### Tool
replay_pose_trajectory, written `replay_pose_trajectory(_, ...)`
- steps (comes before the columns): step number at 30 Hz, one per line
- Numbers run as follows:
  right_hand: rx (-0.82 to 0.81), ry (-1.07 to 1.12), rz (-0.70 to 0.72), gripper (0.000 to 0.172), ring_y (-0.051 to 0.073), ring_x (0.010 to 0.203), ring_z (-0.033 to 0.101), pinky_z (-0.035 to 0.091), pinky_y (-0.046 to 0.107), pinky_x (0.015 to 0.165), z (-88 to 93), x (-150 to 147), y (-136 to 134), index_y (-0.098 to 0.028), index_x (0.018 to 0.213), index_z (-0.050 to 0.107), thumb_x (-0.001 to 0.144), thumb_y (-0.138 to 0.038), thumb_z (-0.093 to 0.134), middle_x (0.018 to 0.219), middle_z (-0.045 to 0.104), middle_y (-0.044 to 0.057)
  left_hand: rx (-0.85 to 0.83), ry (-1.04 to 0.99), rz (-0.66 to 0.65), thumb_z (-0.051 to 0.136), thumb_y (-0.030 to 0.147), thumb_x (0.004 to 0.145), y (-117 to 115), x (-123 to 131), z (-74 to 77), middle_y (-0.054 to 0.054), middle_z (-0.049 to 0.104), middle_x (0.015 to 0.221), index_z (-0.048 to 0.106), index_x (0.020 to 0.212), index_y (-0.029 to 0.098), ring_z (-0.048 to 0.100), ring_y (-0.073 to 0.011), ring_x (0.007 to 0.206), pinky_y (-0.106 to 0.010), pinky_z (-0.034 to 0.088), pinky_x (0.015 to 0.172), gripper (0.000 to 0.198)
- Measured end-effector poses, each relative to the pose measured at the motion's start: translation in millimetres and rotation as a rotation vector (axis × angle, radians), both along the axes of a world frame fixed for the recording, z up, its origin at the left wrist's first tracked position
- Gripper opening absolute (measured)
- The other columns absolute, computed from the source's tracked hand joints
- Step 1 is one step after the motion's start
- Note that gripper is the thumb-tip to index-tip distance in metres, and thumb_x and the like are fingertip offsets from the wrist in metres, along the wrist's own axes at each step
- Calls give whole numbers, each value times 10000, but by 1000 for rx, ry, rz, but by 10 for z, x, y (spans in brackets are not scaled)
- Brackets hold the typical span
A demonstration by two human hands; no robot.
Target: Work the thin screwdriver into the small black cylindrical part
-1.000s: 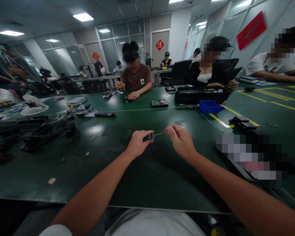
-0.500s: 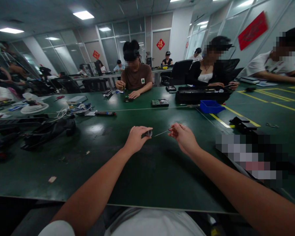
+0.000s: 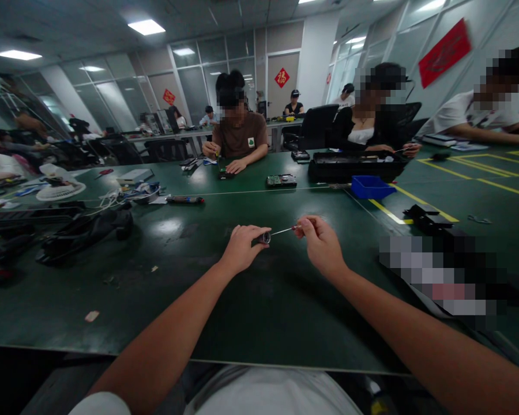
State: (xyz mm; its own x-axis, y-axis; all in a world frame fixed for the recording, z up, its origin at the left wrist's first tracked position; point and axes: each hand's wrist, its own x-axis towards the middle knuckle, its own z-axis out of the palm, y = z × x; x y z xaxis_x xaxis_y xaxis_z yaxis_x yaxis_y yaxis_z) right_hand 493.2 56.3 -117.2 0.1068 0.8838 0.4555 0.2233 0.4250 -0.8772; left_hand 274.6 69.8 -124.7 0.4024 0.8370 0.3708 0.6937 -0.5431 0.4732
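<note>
My left hand [image 3: 241, 248] is closed around a small dark cylinder [image 3: 266, 237]. The cylinder's round, rimmed end faces right, and the fingers hide most of its body. In my right hand [image 3: 322, 242] is a thin screwdriver [image 3: 281, 231], pinched between thumb and fingers. Its bright metal shaft points left, with the tip at the cylinder's round end; whether it reaches inside I cannot tell. The handle is mostly hidden in the fingers. Both hands are above the green table [image 3: 259, 311].
Beyond my hands lie a dark cylindrical tool [image 3: 185, 199], a circuit board part [image 3: 281, 181] and a blue bin [image 3: 372, 188]. Black plastic parts [image 3: 86, 233] are at the left, and a black piece [image 3: 428, 219] is at the right. Across the table a person [image 3: 241, 135] works.
The screwdriver's tip has come up to the round end of the cylinder, its shaft now more level. My left hand has shifted slightly right and down.
</note>
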Motion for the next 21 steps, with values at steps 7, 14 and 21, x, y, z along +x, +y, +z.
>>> replay_pose_trajectory(7, 62, -181, 26, 246, 220, 809, 697, 525, 376, 744, -22, 9, -41, -221, 1001, 606, 972, -435, 490, 870, 730, 62, -14, 3, 48, 691, 260, 872, -16, 34, 21, -53, 674, 1192, 611, 1281, 273, 587, -242, 1111, -508, 354, 1083, 417)
replay_pose_trajectory(14, 47, -172, 15, 227, 226, 806, 704, 526, 370, 735, -9, -15, -66, -226, 984, 596, 979, -421, 478, 858, 731, 56, 11, -8, 39, 692, 234, 869, -12, 23, 30, -51, 664, 1215, 614, 1278, 280, 580, -242, 1134, -496, 376, 1067, 419)
replay_pose_trajectory(21, -2, -183, 86, 237, 234, 793, 694, 517, 375, 734, 34, -8, -114, -231, 966, 600, 994, -423, 464, 827, 714, 62, 14, -26, 21, 688, 175, 866, -50, 22, 45, -50, 663, 1205, 625, 1270, 233, 574, -257, 1130, -505, 361, 1063, 413)
